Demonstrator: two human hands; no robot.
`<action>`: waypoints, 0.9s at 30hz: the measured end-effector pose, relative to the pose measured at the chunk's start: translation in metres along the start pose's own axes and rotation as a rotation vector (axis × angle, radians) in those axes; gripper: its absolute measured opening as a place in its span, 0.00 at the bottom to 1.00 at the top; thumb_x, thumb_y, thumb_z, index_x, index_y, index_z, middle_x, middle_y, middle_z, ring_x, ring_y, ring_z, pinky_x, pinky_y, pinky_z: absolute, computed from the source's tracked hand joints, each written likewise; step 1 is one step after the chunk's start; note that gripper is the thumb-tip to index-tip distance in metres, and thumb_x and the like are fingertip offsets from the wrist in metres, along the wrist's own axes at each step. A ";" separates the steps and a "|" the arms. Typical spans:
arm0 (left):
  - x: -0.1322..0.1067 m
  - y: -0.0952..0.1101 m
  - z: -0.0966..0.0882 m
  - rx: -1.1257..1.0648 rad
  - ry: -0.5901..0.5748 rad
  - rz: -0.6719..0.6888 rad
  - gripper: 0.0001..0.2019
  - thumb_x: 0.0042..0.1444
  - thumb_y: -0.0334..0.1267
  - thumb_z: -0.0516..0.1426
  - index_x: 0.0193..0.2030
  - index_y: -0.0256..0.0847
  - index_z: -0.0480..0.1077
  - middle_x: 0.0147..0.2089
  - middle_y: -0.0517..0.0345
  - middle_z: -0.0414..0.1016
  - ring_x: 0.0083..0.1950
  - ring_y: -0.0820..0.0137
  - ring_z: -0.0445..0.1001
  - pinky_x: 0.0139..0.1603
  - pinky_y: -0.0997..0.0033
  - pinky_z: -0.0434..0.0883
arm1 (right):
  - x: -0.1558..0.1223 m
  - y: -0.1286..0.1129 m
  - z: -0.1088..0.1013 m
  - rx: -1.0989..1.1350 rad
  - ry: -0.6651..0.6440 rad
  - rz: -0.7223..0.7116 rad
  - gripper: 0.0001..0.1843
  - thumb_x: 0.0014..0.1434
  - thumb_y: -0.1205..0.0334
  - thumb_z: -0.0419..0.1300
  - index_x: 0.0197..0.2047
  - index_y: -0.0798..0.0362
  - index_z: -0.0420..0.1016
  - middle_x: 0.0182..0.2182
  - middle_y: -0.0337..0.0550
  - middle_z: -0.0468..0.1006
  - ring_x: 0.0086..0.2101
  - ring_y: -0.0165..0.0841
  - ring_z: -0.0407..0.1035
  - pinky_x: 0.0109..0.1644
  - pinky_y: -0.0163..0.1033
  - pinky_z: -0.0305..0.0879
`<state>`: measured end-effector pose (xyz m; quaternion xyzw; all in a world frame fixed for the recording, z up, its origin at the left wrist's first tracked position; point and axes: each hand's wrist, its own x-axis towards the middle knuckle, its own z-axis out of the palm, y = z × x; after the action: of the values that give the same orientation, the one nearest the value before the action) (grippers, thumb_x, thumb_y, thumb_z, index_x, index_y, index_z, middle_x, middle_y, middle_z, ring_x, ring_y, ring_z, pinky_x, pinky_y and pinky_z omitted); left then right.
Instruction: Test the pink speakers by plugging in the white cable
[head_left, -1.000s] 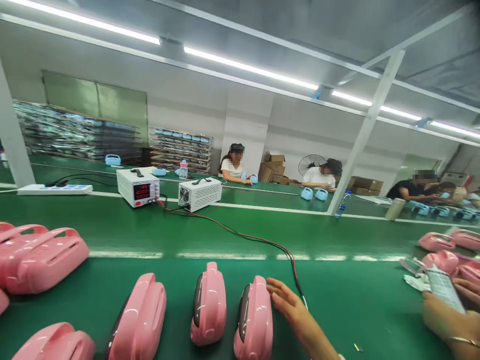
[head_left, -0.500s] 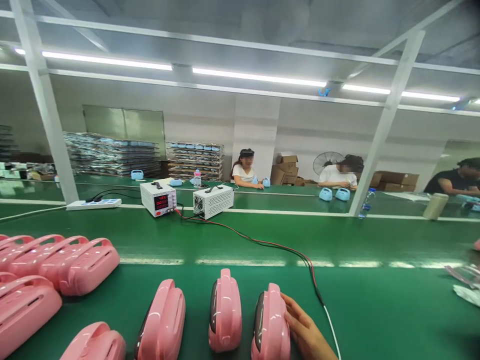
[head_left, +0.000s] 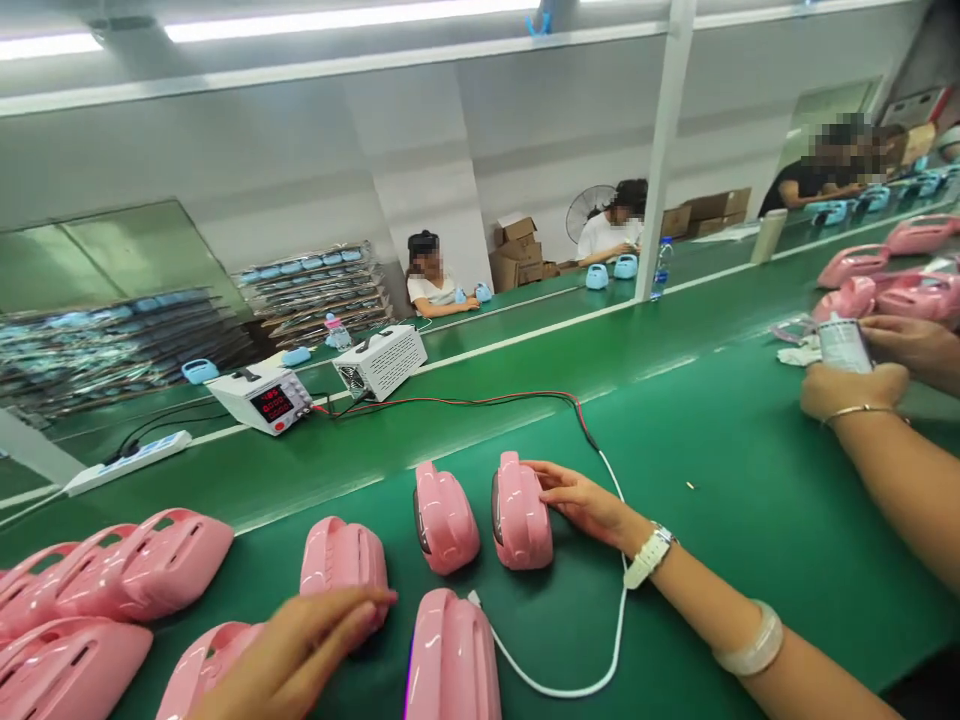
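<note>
My right hand, with a white watch on its wrist, lies with its fingers against the right side of an upright pink unit on the green belt. A second upright pink unit stands just left of it. My left hand is low in the picture, fingers together and nearly flat, their tips touching a third pink unit. In front stands another pink unit with a white cable running out of it and looping past my right wrist.
A heap of pink shells lies at the left. Behind stand a power supply with a red display, a white box and a power strip. A co-worker's hands hold a small item at the right. Other people sit at far benches.
The view has tilted down and turned. My left hand has come into sight at the bottom, as has the front pink unit with its white cable. My right hand stays against the same pink unit.
</note>
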<state>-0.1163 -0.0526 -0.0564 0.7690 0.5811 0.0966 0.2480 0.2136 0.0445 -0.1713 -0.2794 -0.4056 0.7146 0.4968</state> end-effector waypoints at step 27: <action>0.203 0.097 0.013 -0.023 -0.878 0.101 0.36 0.45 0.54 0.59 0.57 0.37 0.54 0.29 0.63 0.65 0.24 0.73 0.63 0.24 0.74 0.59 | 0.005 0.000 -0.001 0.076 0.022 -0.016 0.29 0.32 0.68 0.74 0.42 0.52 0.79 0.40 0.42 0.78 0.43 0.34 0.69 0.55 0.41 0.58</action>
<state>0.0339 0.1158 -0.0479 0.7617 0.3814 -0.2206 0.4750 0.2132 0.0494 -0.1716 -0.2647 -0.3750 0.7223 0.5173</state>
